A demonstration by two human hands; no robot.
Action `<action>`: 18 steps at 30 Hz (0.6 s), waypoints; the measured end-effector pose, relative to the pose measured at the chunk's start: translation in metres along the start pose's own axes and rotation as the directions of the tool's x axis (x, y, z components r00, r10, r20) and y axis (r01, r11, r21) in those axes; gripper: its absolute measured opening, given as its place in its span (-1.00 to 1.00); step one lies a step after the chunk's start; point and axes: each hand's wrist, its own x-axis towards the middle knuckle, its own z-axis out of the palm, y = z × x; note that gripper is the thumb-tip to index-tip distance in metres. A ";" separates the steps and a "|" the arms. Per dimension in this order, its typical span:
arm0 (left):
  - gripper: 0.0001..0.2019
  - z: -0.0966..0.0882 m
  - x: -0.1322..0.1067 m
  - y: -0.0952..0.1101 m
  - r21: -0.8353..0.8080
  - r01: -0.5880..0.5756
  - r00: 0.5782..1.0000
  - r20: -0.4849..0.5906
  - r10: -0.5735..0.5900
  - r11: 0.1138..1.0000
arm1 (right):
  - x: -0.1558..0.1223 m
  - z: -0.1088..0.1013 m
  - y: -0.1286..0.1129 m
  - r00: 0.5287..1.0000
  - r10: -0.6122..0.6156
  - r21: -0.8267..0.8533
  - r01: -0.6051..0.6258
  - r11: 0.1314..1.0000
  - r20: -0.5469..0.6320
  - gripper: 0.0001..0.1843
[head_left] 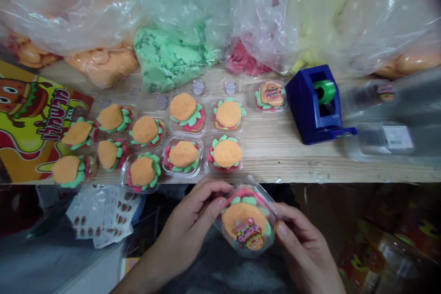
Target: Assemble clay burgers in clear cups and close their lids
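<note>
Between my two hands is a clear plastic box [246, 223] with a marshmallow burger inside and a printed burger sticker on its lid. My left hand [198, 213] grips the box's left side between thumb and fingers. On the right side, my right hand [303, 241] pinches the box edge with thumb and forefinger. The box is tilted toward me, just in front of the table edge. Past it, several burgers sit in open clear boxes, the closest being a burger [225, 152]. One closed box [270, 95] with a sticker stands farther back.
A blue tape dispenser [317, 105] with green tape stands right of the boxes. Plastic bags of green pieces [175, 53], orange and pink pieces line the back. A printed carton [31, 124] stands at left. Sticker sheets [103, 216] hang below the table edge. Clear containers [382, 140] lie at right.
</note>
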 end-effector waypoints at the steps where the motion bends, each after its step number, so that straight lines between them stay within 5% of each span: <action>1: -0.82 -0.002 0.001 0.001 0.035 -0.026 1.000 0.017 0.026 0.999 | -0.001 -0.001 -0.001 1.000 -0.001 -0.020 0.002 1.000 0.020 -0.80; 5: -0.83 -0.007 0.007 0.005 0.022 -0.027 0.993 0.114 0.025 0.999 | -0.001 -0.002 -0.008 0.998 -0.042 -0.099 0.047 0.994 0.056 -0.83; 9: -0.73 -0.008 0.005 0.003 -0.062 -0.023 0.997 0.067 0.027 0.998 | 0.001 -0.004 -0.013 0.996 -0.043 -0.141 0.053 0.989 0.075 -0.75; 14: -0.61 -0.006 -0.009 -0.011 -0.129 -0.030 0.966 0.251 0.062 0.991 | -0.001 -0.011 -0.014 0.999 -0.022 -0.250 0.032 0.968 0.043 -0.69; 18: -0.55 -0.006 -0.017 -0.020 -0.081 -0.006 0.978 0.209 0.023 0.997 | -0.008 -0.013 -0.025 0.989 -0.089 -0.534 0.138 0.834 0.116 -0.53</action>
